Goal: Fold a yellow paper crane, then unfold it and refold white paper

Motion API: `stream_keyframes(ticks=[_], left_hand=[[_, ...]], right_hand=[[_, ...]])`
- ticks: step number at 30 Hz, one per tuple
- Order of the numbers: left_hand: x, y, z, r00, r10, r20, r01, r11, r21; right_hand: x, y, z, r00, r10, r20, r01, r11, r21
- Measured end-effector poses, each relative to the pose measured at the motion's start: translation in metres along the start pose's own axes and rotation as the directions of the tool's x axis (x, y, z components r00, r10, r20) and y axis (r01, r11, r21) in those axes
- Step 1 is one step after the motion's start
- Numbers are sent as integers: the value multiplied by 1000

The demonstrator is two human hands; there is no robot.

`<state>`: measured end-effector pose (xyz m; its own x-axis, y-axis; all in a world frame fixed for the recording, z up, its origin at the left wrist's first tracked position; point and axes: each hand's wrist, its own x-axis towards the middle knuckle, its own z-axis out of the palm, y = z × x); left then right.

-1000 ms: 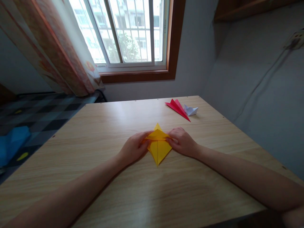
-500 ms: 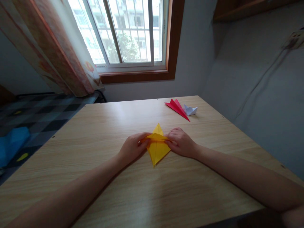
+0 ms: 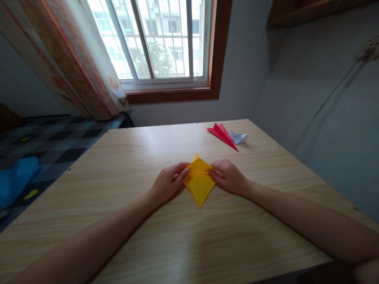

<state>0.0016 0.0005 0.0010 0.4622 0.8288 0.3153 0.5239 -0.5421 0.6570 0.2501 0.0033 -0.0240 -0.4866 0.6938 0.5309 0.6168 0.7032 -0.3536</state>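
Note:
A yellow folded paper, diamond-shaped with a centre crease, lies on the wooden table in front of me. My left hand presses its left corner with the fingertips. My right hand holds the right corner the same way. A horizontal fold runs across the paper between the two hands, and the lower point of the paper points toward me.
A red folded paper and a small white folded paper lie at the far right of the table. A window with a curtain is behind the table. A bed with a chequered cover stands to the left.
The raised top flap of the yellow paper has been pressed down flatter, so its top point looks shorter. Both hands stay at the paper's side corners.

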Motion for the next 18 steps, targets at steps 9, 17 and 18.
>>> stream_keyframes(ticks=[9, 17, 18], left_hand=[[1, -11, -2, 998, -54, -39, 48, 987, -151], [2, -8, -2, 996, 35, 77, -16, 973, -231], [1, -7, -2, 995, 50, 88, -30, 977, -211]], right_hand=[[4, 5, -2, 960, 270, 75, -278, 889, 364], [5, 12, -2, 950, 293, 104, -308, 842, 442], [5, 11, -2, 952, 290, 103, -305, 842, 445]])
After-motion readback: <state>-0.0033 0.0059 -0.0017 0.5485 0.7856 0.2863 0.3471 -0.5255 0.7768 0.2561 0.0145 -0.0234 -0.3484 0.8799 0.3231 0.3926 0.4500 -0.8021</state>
